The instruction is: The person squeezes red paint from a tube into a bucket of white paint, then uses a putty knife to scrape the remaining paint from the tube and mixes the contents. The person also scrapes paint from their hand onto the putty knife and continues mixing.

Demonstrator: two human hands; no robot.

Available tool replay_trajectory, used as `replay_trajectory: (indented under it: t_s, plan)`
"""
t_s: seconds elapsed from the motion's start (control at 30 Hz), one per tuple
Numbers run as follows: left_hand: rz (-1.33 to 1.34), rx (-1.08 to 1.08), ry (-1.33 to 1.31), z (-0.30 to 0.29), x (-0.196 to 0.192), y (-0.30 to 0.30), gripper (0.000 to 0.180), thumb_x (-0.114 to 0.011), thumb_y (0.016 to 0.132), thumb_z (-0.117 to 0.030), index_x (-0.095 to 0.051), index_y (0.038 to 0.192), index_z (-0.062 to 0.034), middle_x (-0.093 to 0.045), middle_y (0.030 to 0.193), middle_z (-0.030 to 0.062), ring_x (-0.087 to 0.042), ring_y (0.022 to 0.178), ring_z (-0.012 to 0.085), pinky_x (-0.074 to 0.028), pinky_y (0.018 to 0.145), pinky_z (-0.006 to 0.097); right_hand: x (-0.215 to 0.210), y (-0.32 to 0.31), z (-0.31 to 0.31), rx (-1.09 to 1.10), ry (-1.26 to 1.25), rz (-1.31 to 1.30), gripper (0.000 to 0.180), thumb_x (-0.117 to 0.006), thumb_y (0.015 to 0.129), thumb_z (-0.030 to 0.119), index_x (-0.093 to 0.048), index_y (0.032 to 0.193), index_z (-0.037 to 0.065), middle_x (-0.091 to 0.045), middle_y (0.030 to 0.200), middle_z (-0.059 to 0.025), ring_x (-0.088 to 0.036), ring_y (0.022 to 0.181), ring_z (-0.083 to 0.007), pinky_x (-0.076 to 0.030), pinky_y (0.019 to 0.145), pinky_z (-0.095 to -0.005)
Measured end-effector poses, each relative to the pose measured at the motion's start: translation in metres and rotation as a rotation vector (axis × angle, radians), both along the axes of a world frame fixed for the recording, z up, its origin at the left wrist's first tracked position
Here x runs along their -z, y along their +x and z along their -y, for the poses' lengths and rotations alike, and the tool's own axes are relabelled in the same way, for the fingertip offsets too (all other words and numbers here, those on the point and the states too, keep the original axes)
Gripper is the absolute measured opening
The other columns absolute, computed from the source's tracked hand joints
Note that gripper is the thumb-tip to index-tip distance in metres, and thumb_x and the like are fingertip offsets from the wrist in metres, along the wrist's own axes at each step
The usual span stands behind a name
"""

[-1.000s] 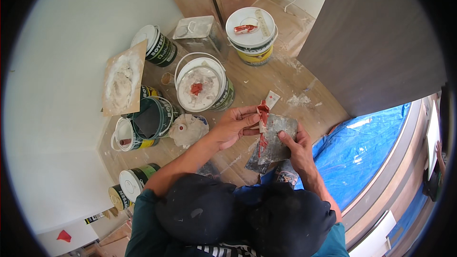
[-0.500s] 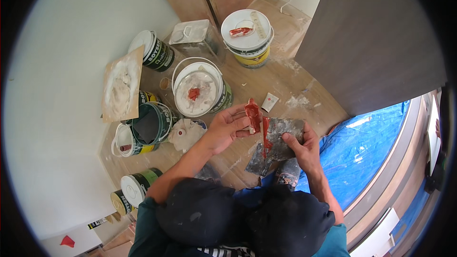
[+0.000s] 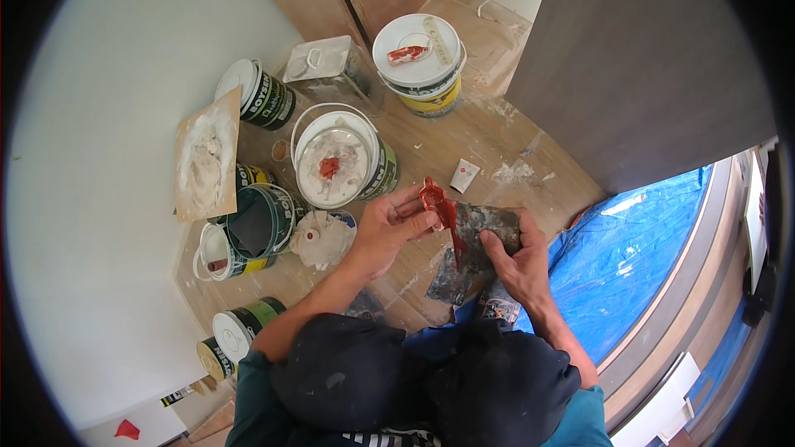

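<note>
My left hand (image 3: 389, 230) is closed on a red-smeared piece (image 3: 436, 200) that looks like a split tube, coated inside with red paste. In my right hand (image 3: 515, 261) is a flat, paste-caked scraper plate (image 3: 489, 228), my thumb lying on its face. Red paste runs along the plate's left edge, where the split tube touches it. A second dark, crusted flat piece (image 3: 447, 285) shows just below; whether it joins the plate I cannot tell.
A white bucket lid (image 3: 310, 178) bears pale paste and a red lump. Another lidded bucket (image 3: 431, 99) carries a red-smeared tube (image 3: 408, 55). Leftward are a paste-covered board (image 3: 184, 190) and open pails (image 3: 217, 240). A blue sheet (image 3: 604, 257) lies right, beside a dark panel (image 3: 629, 74).
The red-smeared tube has tilted and come against the plate's edge; before, a small gap separated them. Both hands have shifted slightly closer together.
</note>
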State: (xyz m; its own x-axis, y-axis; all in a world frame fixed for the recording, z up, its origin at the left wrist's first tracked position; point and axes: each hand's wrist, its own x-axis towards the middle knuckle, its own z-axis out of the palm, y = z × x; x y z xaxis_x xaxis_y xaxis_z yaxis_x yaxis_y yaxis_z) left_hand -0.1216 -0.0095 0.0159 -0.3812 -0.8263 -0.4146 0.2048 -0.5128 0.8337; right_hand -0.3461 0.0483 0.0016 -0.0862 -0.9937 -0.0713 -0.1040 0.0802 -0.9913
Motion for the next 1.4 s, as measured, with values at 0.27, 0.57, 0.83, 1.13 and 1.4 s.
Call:
replay_trajectory:
  t_s: [0.27,0.57,0.83,1.13,1.4]
  plan:
    - [0.025,-0.012,-0.064,-0.005,0.011,0.0,0.047,-0.068,0.095,-0.008,-0.054,0.138,0.0019,-0.068,0.123,0.0093,-0.066,0.108,0.0159,-0.055,0.096,0.031,0.001,0.008,0.0,0.022,-0.136,-0.294,0.024,-0.073,0.086,0.006,-0.062,0.107,0.002,-0.071,0.084,-0.018,-0.071,0.069,-0.0292,-0.054,0.063,-0.0351]
    - [0.001,-0.148,0.01,-0.005,0.016,-0.012,0.045,-0.067,0.094,-0.002,-0.053,0.136,0.0034,-0.067,0.12,0.009,-0.066,0.107,0.0136,-0.054,0.096,0.029,0.001,0.017,0.008,-0.054,-0.448,-0.655,0.035,-0.073,0.075,0.001,-0.068,0.109,0.008,-0.074,0.097,-0.0082,-0.07,0.077,-0.026,-0.057,0.067,-0.0368]
    - [0.001,-0.195,-0.052,-0.005,0.023,-0.014,0.046,-0.063,0.095,0.003,-0.051,0.14,0.0035,-0.065,0.125,0.0075,-0.063,0.11,0.0126,-0.052,0.094,0.026,0.007,0.03,0.02,-0.154,-0.624,-0.834,0.055,-0.07,0.066,0.002,-0.069,0.12,0.01,-0.071,0.119,-0.0041,-0.068,0.085,-0.0204,-0.058,0.074,-0.0337]
    - [-0.148,-0.206,-0.018,-0.002,0.01,-0.006,0.052,-0.059,0.096,0.004,-0.044,0.147,0.0017,-0.062,0.133,0.0096,-0.061,0.118,0.0148,-0.05,0.099,0.027,0.003,0.032,0.028,-0.19,-0.644,-0.811,0.053,-0.067,0.069,0.002,-0.069,0.122,0.011,-0.07,0.121,-0.0044,-0.068,0.092,-0.0225,-0.058,0.078,-0.0345]
    - [-0.049,-0.123,-0.118,0.003,0.01,-0.003,0.051,-0.057,0.099,0.001,-0.042,0.148,0.0015,-0.061,0.134,0.0096,-0.06,0.12,0.0153,-0.05,0.102,0.029,0.005,0.035,0.028,-0.157,-0.585,-0.716,0.055,-0.068,0.067,-0.001,-0.069,0.121,0.008,-0.072,0.119,-0.0073,-0.068,0.089,-0.0241,-0.058,0.077,-0.0358]
